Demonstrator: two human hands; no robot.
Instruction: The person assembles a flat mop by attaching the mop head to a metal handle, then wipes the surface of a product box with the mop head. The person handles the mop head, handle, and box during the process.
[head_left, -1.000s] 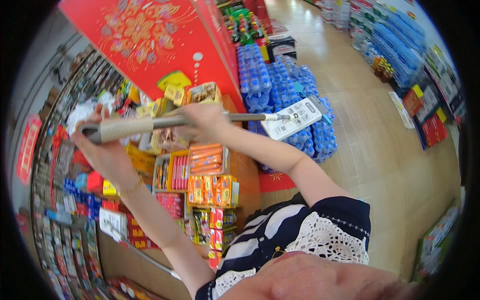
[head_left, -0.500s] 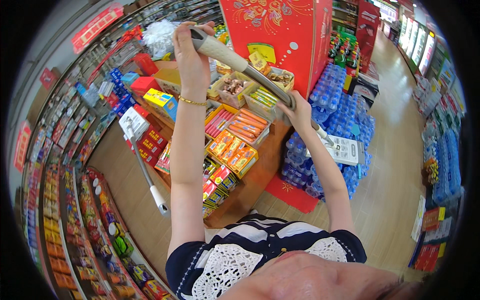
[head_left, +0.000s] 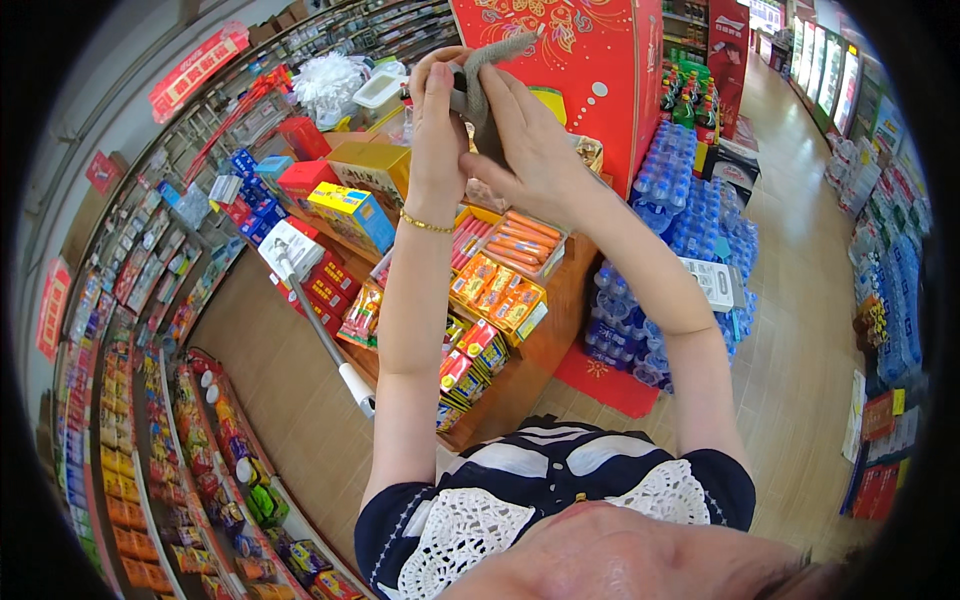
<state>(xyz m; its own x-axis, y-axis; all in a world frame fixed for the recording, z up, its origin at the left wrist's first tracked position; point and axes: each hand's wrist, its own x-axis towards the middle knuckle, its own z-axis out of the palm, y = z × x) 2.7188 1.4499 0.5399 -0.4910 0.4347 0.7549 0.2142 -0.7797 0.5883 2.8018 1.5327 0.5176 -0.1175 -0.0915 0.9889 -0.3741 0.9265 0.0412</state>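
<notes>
At top centre of the frame, both hands, left hand and right hand, clasp a grey, crumpled cloth-like strip; its lower part is hidden behind fingers.

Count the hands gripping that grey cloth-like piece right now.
2. The left hand pinches the grey cloth piece from the left side; the right hand holds it from the right and below, both raised above the snack display stand.
</notes>
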